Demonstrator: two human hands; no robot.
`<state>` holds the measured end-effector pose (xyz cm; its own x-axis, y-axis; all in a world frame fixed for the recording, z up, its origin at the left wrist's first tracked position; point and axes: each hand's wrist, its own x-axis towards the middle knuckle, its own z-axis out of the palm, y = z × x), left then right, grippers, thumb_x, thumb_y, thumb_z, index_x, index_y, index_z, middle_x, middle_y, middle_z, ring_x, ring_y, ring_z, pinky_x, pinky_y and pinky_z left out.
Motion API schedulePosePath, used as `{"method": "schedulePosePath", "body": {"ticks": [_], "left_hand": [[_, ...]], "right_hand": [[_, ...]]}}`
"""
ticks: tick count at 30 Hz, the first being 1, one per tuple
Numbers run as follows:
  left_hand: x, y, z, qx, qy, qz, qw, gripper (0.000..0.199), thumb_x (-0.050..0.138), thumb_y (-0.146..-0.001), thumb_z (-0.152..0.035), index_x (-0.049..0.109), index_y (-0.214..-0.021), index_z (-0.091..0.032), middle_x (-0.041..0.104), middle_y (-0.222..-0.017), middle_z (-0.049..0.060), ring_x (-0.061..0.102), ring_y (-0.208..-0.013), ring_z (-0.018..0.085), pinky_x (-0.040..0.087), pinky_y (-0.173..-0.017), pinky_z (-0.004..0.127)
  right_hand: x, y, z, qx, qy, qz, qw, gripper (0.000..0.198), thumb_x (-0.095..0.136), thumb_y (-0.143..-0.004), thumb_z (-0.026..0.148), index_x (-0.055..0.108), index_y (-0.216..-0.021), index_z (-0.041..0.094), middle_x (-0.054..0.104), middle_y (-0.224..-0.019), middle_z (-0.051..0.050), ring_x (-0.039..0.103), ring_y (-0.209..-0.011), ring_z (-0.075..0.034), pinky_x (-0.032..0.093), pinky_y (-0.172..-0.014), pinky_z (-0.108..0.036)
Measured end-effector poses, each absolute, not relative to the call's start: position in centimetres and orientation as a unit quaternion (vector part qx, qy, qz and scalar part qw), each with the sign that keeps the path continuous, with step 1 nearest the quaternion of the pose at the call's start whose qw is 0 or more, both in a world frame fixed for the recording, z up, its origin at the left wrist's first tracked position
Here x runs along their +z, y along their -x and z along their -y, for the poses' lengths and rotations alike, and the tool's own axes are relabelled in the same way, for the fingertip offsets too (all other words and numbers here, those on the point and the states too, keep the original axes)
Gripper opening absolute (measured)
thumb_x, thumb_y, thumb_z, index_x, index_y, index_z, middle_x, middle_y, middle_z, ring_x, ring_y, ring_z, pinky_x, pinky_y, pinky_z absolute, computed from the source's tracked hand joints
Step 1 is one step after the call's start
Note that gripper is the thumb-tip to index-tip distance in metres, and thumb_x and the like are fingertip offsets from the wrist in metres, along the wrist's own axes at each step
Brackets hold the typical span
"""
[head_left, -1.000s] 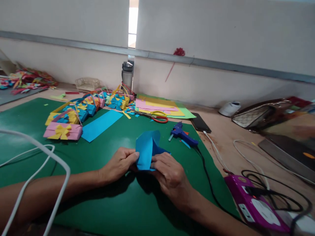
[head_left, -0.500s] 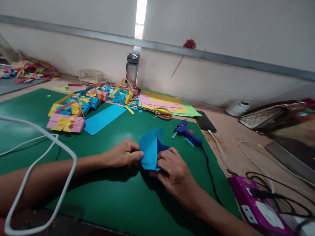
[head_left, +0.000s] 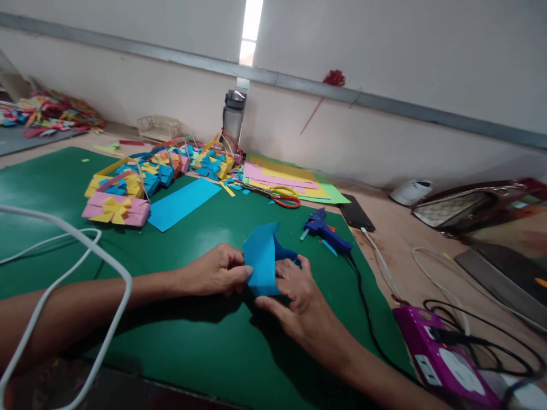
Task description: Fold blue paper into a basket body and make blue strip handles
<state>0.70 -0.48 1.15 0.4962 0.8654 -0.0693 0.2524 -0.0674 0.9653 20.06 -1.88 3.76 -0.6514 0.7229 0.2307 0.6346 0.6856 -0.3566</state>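
Observation:
A folded blue paper box [head_left: 261,265] is held between both hands above the green mat [head_left: 188,336]. My left hand [head_left: 217,270] pinches its left side, thumb on the near face. My right hand [head_left: 299,296] grips it from the right, with fingers inside the opening and the thumb under the near bottom edge. The box's far side and some fingertips are hidden. Beyond the box lies a flat blue paper strip [head_left: 186,204]. A blue glue gun [head_left: 327,230] rests to the right of the box.
Small paper bags with bows [head_left: 117,208] stand at the left. Scissors [head_left: 286,196] lie before coloured sheets [head_left: 282,176]. A dark phone [head_left: 356,212], a purple power strip [head_left: 448,361] and cords are at the right. A white cable [head_left: 109,259] loops across the left foreground. A bottle [head_left: 233,117] stands behind.
My right fingers have reached further into the blue paper box, and the right thumb has shifted along its bottom edge. My left hand keeps its pinch. The view has moved slightly.

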Motion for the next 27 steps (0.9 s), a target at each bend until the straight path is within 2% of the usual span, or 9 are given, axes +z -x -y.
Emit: {"method": "schedulePosePath", "body": {"ticks": [4,10,16,20,27], "left_hand": [[1.03,-0.66,0.5,0.267,-0.696,-0.401,0.533,0.03,0.047,-0.079,-0.032,0.051,-0.056,-0.014,0.049,-0.048,-0.003,0.042,-0.04,0.006,0.031,-0.039,0.015],[1.24,-0.75,0.65,0.271,-0.716,-0.379,0.52,0.029,0.047,-0.08,-0.031,0.05,-0.056,-0.014,0.048,-0.049,-0.003,0.041,-0.043,0.006,0.029,-0.04,0.015],[1.43,-0.63,0.33,0.296,-0.652,-0.384,0.583,0.027,0.05,-0.078,-0.034,0.055,-0.06,-0.014,0.054,-0.052,-0.001,0.047,-0.046,0.008,0.037,-0.044,0.017],[1.52,-0.56,0.14,0.295,-0.608,-0.381,0.631,0.026,0.054,-0.075,-0.036,0.057,-0.063,-0.014,0.06,-0.057,0.001,0.052,-0.048,0.009,0.04,-0.047,0.019],[1.44,-0.47,0.2,0.305,-0.573,-0.379,0.659,0.027,0.056,-0.075,-0.037,0.06,-0.066,-0.012,0.064,-0.061,0.004,0.06,-0.054,0.012,0.045,-0.053,0.022]], "right_hand": [[3.75,-20.13,1.89,0.136,0.382,0.894,0.188,0.014,0.068,-0.077,0.024,0.062,-0.066,0.02,0.063,-0.082,0.001,0.055,-0.084,-0.018,0.025,-0.093,-0.049],[3.84,-20.28,1.93,0.133,0.373,0.897,0.195,0.011,0.065,-0.079,0.021,0.063,-0.069,0.023,0.063,-0.08,0.002,0.056,-0.082,-0.018,0.022,-0.095,-0.05],[4.4,-20.14,2.07,0.152,0.392,0.883,0.209,0.006,0.067,-0.077,0.022,0.062,-0.074,0.023,0.065,-0.09,0.0,0.055,-0.095,-0.022,0.018,-0.096,-0.051],[4.51,-20.14,1.93,0.132,0.407,0.875,0.227,0.007,0.066,-0.077,0.019,0.06,-0.075,0.023,0.067,-0.088,0.0,0.054,-0.103,-0.025,0.018,-0.096,-0.05],[4.38,-20.51,1.83,0.129,0.405,0.868,0.255,0.005,0.062,-0.079,0.019,0.06,-0.078,0.023,0.067,-0.09,0.001,0.056,-0.103,-0.024,0.017,-0.098,-0.049]]}}
